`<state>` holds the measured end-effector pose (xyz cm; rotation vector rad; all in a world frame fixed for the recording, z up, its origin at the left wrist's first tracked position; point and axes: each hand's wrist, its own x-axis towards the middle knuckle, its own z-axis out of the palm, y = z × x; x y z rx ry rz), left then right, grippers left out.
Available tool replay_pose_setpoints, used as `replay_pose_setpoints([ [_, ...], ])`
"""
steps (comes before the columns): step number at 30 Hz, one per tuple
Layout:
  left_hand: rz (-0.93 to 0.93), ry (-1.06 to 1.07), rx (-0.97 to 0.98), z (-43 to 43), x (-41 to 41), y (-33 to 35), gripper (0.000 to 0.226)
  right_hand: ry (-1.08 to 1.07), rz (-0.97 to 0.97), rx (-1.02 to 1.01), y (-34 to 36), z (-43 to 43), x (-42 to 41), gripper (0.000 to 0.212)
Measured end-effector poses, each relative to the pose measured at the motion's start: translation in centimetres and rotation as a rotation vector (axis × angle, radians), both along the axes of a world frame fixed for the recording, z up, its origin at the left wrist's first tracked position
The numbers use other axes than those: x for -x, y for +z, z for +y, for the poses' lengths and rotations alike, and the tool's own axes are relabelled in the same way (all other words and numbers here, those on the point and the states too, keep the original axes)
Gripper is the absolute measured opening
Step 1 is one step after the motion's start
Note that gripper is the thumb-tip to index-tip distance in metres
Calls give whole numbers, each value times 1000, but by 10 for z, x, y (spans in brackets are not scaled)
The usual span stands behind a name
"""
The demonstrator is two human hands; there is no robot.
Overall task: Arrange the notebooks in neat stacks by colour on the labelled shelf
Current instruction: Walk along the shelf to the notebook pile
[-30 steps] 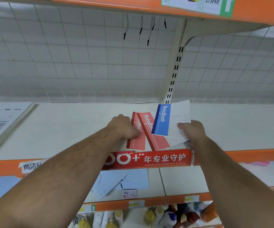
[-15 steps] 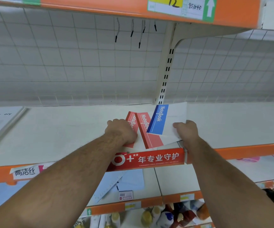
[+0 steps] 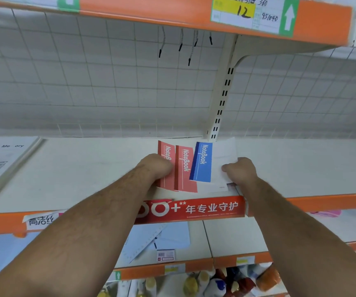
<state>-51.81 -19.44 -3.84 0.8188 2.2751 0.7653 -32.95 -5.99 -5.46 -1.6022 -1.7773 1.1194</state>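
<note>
The notebooks lie fanned on the shelf (image 3: 83,168) straight ahead of you, just behind the red strip (image 3: 194,209) on its front edge and between your two hands. Their long sides run away from you, from the shelf front toward the back. The two red notebooks (image 3: 184,170) sit on the left, the right one overlapping the left. The blue notebook (image 3: 201,162) lies on top of the right red one and leans a little to the right at its far end. Your left hand (image 3: 155,168) rests curled on the left red notebook, but the knuckles hide the fingers, so you cannot tell whether it grips or only presses. Your right hand (image 3: 240,171) holds the blue notebook by its white right side, with the thumb on top. That hand is nearer the blue one, so it is probably the one to slide it off to the right, clear of the reds, while your left hand squares the reds into one stack.
</note>
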Motion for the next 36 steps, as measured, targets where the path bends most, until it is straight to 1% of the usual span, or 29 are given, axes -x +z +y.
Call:
replay_pose_setpoints([
  [4, 1, -17, 10, -1, 5, -1, 17, 88, -91, -14, -1, -9, 13, 11],
  [8, -16, -40, 27, -4, 9, -1, 18, 73, -171, -32, 2, -15, 22, 21],
  [13, -70, -28, 2, -6, 15, -4, 19, 62, -219, -12, 9, -28, 30, 20],
  [17, -96, -26, -53, -11, 19, -4, 19, 22, -99, 114, 20, -43, 36, 11],
  [19, -158, -23, -102, -14, 23, -2, 18, 17, -83, 151, 26, -51, 37, 7],
  [22, -257, -19, -152, -22, 27, 0, 12, -5, -40, 140, 33, -61, 37, 8],
  [25, -294, 5, -200, -32, 35, -1, 15, -12, 84, 158, 43, -74, 39, 6],
  [28, -364, 54, -273, -45, 42, 3, 17, -32, 150, 154, 49, -85, 44, 20],
  [30, -409, 109, -316, -57, 47, 9, 13, -23, 186, 163, 51, -94, 48, 22],
  [32, -415, 156, -350, -73, 49, 18, 10, 6, 229, 175, 54, -104, 53, 21],
  [36, -392, 240, -408, -108, 51, 34, 18, 103, 291, 168, 63, -121, 65, 14],
])
